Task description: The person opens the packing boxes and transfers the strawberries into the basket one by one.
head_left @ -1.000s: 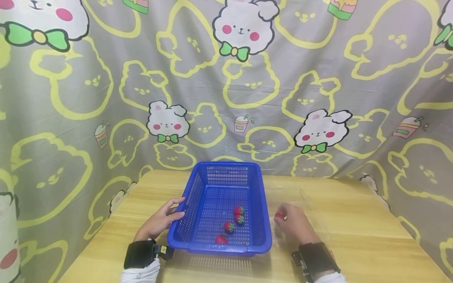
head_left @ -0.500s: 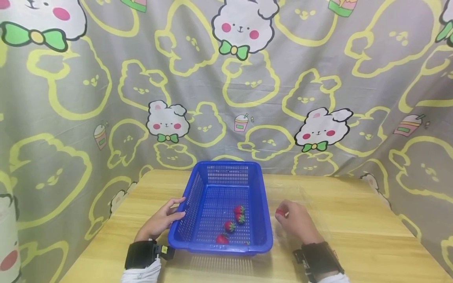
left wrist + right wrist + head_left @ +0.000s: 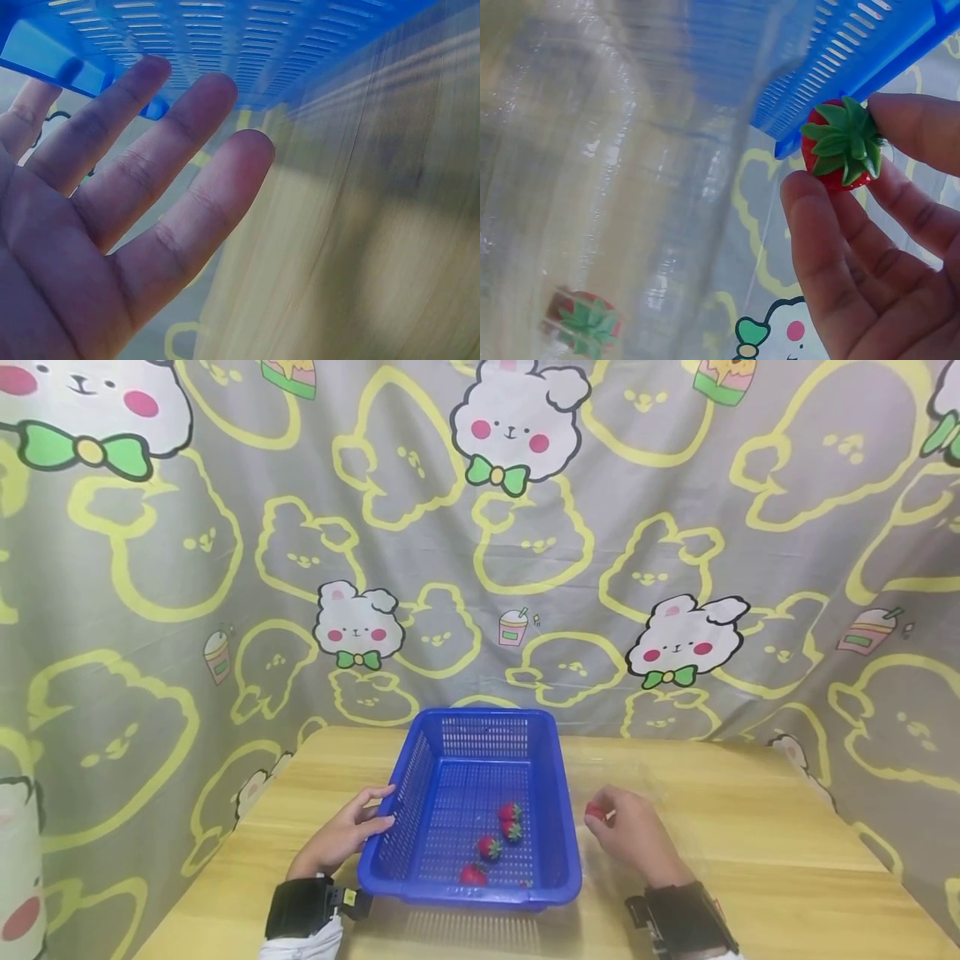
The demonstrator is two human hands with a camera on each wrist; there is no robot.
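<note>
My left hand holds the left side of the blue plastic basket, its thumb over the rim. In the left wrist view, the other fingers extend nearly straight along the outside of the slotted wall. To the basket's right, my right hand pinches a red strawberry with green leaves between thumb and fingertips. Beside that hand, a clear plastic container fills the left of the right wrist view; another strawberry shows through it. Inside the basket, several strawberries lie on the mesh floor near the front right.
A wooden table carries the basket and the clear container, whose faint outline is hard to make out in the head view. Grey cloth with rabbit drawings hangs behind and on both sides.
The right hand has shifted slightly upward with the strawberry and turned a little, so more of the fruit shows. The left hand and the basket stay put; the head view tilts slightly.
</note>
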